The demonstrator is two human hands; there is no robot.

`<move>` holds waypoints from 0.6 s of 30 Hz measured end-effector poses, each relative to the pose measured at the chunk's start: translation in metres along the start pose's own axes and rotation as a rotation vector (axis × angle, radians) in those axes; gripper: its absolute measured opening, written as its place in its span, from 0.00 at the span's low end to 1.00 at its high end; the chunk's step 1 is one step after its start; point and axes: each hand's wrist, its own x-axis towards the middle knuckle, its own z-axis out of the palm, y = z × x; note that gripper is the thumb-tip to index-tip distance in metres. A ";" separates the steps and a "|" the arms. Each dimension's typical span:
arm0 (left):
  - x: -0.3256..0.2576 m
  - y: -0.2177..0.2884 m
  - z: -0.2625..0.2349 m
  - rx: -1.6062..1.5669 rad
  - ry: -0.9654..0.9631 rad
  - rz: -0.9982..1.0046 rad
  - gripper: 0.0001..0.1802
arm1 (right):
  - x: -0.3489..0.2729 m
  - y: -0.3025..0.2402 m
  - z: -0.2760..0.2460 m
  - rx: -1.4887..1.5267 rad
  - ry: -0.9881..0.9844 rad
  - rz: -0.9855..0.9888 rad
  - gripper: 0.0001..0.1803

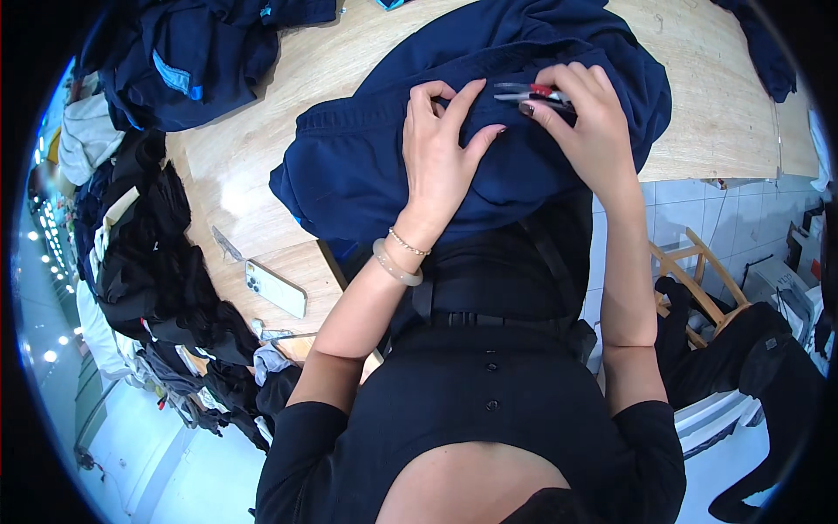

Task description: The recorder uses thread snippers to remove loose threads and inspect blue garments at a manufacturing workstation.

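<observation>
A navy blue garment [358,166] lies bunched on the wooden table in front of me, its near edge hanging toward my lap. My left hand [441,144] rests on its waistband-like seam, with thumb and index finger spread apart and the other fingers bent. To the right, my right hand [585,118] is closed around small thread snips [537,94] with a red part. Their blades point left, toward my left fingertips, just over the cloth. The snips are slightly blurred, and whether they touch a thread cannot be made out.
Another navy garment pile [201,61] lies at the far left of the table [236,166]. Dark clothes [148,253] are heaped along the left side. A phone [276,288] lies near the table's left edge. On the right stand a wooden stool [698,271] and more black cloth [733,349].
</observation>
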 end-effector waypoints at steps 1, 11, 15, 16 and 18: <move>-0.001 0.000 0.003 -0.002 -0.001 -0.003 0.28 | -0.003 0.001 0.000 -0.001 -0.003 0.002 0.12; -0.004 0.000 0.006 0.032 0.025 0.001 0.28 | -0.013 -0.007 0.002 -0.135 -0.034 0.076 0.11; -0.004 0.001 0.007 0.024 0.023 -0.005 0.28 | -0.014 -0.008 0.001 -0.175 -0.033 0.092 0.12; -0.004 0.001 0.007 0.022 0.023 -0.004 0.28 | -0.014 -0.008 0.001 -0.183 -0.038 0.100 0.12; -0.003 0.000 0.007 0.057 0.054 0.023 0.28 | -0.013 -0.010 0.001 -0.199 -0.034 0.094 0.12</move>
